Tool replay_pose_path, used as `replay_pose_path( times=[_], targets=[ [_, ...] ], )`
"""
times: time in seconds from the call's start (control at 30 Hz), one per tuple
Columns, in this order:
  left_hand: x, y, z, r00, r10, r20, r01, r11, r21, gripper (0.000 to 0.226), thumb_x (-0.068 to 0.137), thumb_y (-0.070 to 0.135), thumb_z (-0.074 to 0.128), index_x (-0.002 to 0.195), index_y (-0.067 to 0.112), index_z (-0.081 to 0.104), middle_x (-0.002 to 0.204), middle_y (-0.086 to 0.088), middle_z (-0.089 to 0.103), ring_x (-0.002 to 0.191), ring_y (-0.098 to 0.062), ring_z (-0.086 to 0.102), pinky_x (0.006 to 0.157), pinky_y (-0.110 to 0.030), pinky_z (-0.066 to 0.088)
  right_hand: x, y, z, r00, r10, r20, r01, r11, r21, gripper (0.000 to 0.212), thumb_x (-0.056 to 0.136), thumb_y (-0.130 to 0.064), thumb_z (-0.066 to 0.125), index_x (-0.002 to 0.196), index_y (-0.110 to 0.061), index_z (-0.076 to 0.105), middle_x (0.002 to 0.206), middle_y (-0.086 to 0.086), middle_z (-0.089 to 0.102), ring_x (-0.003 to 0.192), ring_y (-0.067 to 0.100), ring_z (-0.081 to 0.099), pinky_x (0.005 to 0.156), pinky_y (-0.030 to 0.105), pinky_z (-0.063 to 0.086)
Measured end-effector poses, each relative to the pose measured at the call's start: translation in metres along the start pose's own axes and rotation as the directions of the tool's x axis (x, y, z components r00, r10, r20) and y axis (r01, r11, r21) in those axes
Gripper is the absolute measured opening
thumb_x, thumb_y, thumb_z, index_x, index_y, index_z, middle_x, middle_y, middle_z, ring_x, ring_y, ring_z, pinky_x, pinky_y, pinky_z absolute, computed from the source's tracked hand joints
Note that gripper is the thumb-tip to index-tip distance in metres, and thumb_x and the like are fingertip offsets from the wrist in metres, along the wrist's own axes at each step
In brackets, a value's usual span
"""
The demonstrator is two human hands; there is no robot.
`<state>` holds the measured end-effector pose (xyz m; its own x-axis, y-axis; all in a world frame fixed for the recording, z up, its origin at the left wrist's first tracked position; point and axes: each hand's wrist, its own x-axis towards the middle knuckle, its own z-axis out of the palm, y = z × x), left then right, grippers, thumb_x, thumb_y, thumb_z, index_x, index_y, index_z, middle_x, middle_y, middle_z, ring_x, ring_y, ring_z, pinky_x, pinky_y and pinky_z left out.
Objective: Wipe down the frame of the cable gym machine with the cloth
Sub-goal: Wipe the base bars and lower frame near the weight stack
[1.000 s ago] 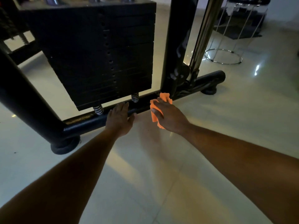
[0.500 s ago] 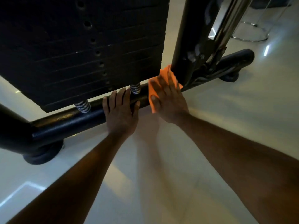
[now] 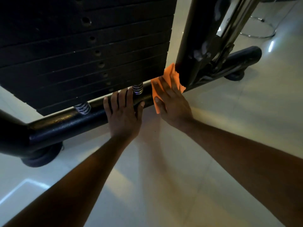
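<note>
- Pressing the orange cloth (image 3: 165, 82) flat against the machine with my right hand (image 3: 172, 102), fingers spread straight out over it, thumb lying on the lower edge of the cloth.
- The cloth sat right where the bottom bar of the frame (image 3: 68, 123) met the black upright post (image 3: 188, 46), draped over the bar and bunched up against the foot of the post.
- My left hand (image 3: 123, 115) was flat on the same bar just beside the right one, fingers straight and loosely apart, holding nothing, just resting on the metal.
- The weight stack (image 3: 82, 51) hung over the bar right above my left fingers, with two coil springs (image 3: 137, 89) poking out under it. One was touching distance from my left fingertips, the other further left.
- A chrome rod (image 3: 232, 22) ran up beside the post, kinda blurry.
- The bar had a scuffed, yellowish worn patch left of my left hand.
- Round rubber foot (image 3: 41, 156) under the left corner joint, another under the far right end of the bar.
- Glossy pale tile floor (image 3: 164, 185) under everything, and a chrome ring base (image 3: 262, 30) of something in the top right corner.
</note>
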<state>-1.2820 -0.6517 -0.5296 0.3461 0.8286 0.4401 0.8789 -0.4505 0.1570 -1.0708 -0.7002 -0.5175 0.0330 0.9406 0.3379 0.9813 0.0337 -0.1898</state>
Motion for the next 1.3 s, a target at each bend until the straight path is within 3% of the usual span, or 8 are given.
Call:
replay_pose_path(
  times=[0.1,0.2,0.33,0.5,0.73,0.97,1.1,1.3],
  targets=[
    [-0.004,0.006,-0.006,0.998,-0.005,0.064,0.005,1.000,0.008,0.071,0.112,0.054,0.040,0.167,0.011,0.029,0.169,-0.014,0.035,0.161,-0.037,0.024,0.132,-0.060,0.008,0.000,0.005,-0.015,0.996,-0.002,0.093,-0.003,0.999,0.050,0.060,0.114,-0.040,0.043,0.172,-0.029,0.031,0.181,-0.002,0.021,0.168,0.029,0.017,0.116,0.055,0.049],
    [-0.016,0.024,-0.019,0.989,-0.024,0.147,0.029,0.999,-0.028,0.076,0.113,0.054,0.037,0.170,0.007,0.019,0.177,-0.016,0.020,0.166,-0.036,0.010,0.133,-0.059,0.004,-0.006,0.014,-0.031,0.996,-0.021,0.091,0.015,0.997,0.071,0.048,0.112,-0.034,0.054,0.159,-0.026,0.056,0.170,-0.002,0.046,0.156,0.026,0.045,0.110,0.050,0.056],
    [-0.040,0.047,-0.043,0.967,0.056,0.249,-0.019,0.989,-0.147,0.072,0.114,0.056,0.032,0.170,0.011,0.023,0.176,-0.014,0.025,0.165,-0.031,0.017,0.134,-0.056,0.008,-0.019,0.016,-0.056,0.990,0.000,0.144,-0.019,0.991,0.129,0.047,0.113,-0.040,0.048,0.156,-0.027,0.059,0.169,-0.005,0.046,0.154,0.020,0.046,0.116,0.046,0.051],
    [-0.021,0.072,-0.048,0.947,0.184,0.263,-0.093,0.941,-0.326,0.065,0.113,0.051,0.038,0.166,0.015,0.031,0.168,-0.013,0.040,0.158,-0.030,0.035,0.129,-0.055,0.030,-0.050,0.039,-0.079,0.988,0.043,0.146,-0.065,0.986,0.152,0.050,0.110,-0.040,0.046,0.154,-0.026,0.062,0.169,-0.003,0.048,0.151,0.022,0.051,0.113,0.046,0.053],
    [0.048,0.117,-0.016,0.973,0.175,0.150,-0.103,0.913,-0.395,0.060,0.108,0.040,0.057,0.155,0.004,0.045,0.152,-0.020,0.054,0.142,-0.039,0.051,0.120,-0.055,0.041,-0.073,0.103,-0.088,0.973,0.229,-0.041,-0.221,0.966,0.134,0.045,0.114,-0.037,0.052,0.153,-0.018,0.062,0.164,0.006,0.053,0.153,0.024,0.048,0.112,0.047,0.053],
    [0.087,0.150,0.033,0.965,0.104,0.239,-0.045,0.970,-0.239,0.080,0.109,0.057,0.044,0.163,0.000,0.031,0.162,-0.023,0.043,0.154,-0.038,0.036,0.130,-0.054,0.015,-0.035,0.133,-0.076,0.955,0.296,-0.036,-0.286,0.943,0.167,0.051,0.117,-0.041,0.039,0.164,-0.021,0.046,0.173,-0.001,0.039,0.164,0.026,0.029,0.124,0.052,0.043],
    [0.083,0.156,0.051,0.990,0.046,0.134,-0.027,0.990,-0.137,0.077,0.111,0.057,0.037,0.162,0.000,0.034,0.159,-0.023,0.047,0.151,-0.038,0.040,0.128,-0.053,0.019,-0.017,0.133,-0.047,0.954,0.297,-0.032,-0.286,0.941,0.181,0.057,0.116,-0.041,0.039,0.170,-0.024,0.031,0.178,0.001,0.026,0.167,0.034,0.018,0.120,0.057,0.046],
    [0.083,0.157,0.054,0.991,0.048,0.128,-0.038,0.996,-0.076,0.074,0.111,0.054,0.040,0.160,-0.002,0.036,0.156,-0.024,0.049,0.148,-0.039,0.041,0.127,-0.055,0.022,-0.010,0.149,-0.018,0.972,0.233,0.012,-0.233,0.972,-0.016,0.074,0.114,-0.049,0.041,0.175,-0.023,0.007,0.183,0.004,0.001,0.168,0.034,-0.012,0.132,0.067,0.019]
  ],
)
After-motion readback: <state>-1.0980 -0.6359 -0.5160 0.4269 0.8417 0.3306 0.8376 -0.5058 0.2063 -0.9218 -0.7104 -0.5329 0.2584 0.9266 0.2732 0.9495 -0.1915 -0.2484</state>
